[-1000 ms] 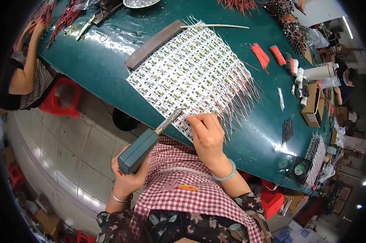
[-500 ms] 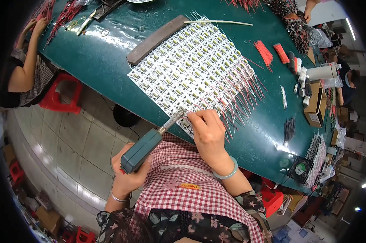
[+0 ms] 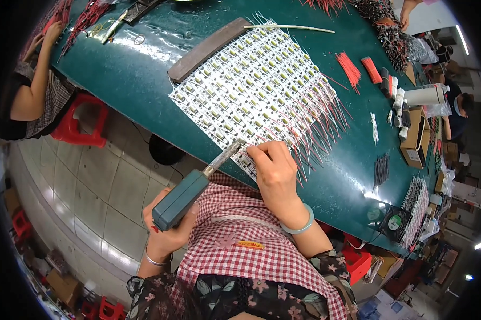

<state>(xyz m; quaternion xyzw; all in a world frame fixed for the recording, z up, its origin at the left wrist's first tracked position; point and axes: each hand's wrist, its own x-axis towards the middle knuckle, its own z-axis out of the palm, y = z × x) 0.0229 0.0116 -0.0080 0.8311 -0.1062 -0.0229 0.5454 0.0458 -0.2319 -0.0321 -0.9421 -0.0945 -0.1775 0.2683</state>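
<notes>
At table edge, left hand fist-tight around soldering iron, tip hidden; right hand fingertips pinched on circuit strips.

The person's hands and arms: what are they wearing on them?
Both hands are bare, no gloves. The left hand has red-painted nails and a thin silver bangle at the wrist. The right hand has a pale green bangle. Dark floral sleeves begin higher up.
</notes>
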